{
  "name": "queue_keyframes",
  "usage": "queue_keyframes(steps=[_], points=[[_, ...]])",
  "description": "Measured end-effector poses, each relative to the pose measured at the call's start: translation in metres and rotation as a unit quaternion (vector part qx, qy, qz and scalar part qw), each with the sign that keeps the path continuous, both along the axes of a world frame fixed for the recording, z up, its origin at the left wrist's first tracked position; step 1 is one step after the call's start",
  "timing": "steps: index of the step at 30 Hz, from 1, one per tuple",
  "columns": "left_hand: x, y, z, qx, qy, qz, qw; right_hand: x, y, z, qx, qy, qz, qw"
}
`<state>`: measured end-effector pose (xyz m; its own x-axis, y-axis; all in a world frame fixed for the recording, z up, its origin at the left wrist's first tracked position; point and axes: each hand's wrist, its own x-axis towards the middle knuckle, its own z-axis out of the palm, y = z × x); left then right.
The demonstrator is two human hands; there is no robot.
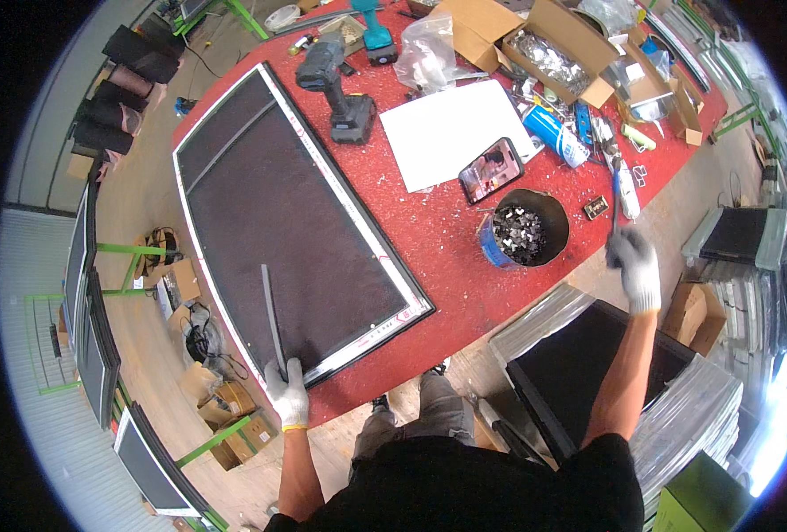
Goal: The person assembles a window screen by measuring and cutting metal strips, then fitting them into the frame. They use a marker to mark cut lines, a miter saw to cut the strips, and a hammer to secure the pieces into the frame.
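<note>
My left hand [287, 395], in a white and grey work glove, is closed on the near end of a thin grey strip [271, 306]. That strip lies over the dark mesh of a framed screen panel [296, 213] with a white-edged border. My right hand [633, 266], gloved too, is closed around the dark handle of a long tool [614, 208] at the table's right edge. The tool's far end lies among clutter and its kind is unclear. Beside it is a white tube [626, 191].
The red table [349, 191] also bears a cordless drill [331, 89], a white sheet [446, 129], a phone [491, 170], a tin of small metal pieces [522, 232], a blue can [555, 135] and an open cardboard box [557, 58]. Wrapped panels [677, 443] stand right of my legs.
</note>
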<state>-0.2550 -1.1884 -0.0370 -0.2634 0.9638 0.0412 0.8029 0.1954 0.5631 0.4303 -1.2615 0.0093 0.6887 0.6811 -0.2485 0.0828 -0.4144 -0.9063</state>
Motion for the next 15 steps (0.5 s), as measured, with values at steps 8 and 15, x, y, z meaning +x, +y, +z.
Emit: queue_keyframes(steps=[8, 15], points=[[0.025, 0.004, 0.064, -0.205, -0.127, -0.153, 0.958, -0.231, -0.075, -0.011, 0.156, 0.398, 0.047, 0.903], [0.034, -0.007, 0.101, -0.225, -0.15, -0.317, 0.909, -0.377, -0.043, 0.006, 0.058, 0.349, 0.169, 0.92]])
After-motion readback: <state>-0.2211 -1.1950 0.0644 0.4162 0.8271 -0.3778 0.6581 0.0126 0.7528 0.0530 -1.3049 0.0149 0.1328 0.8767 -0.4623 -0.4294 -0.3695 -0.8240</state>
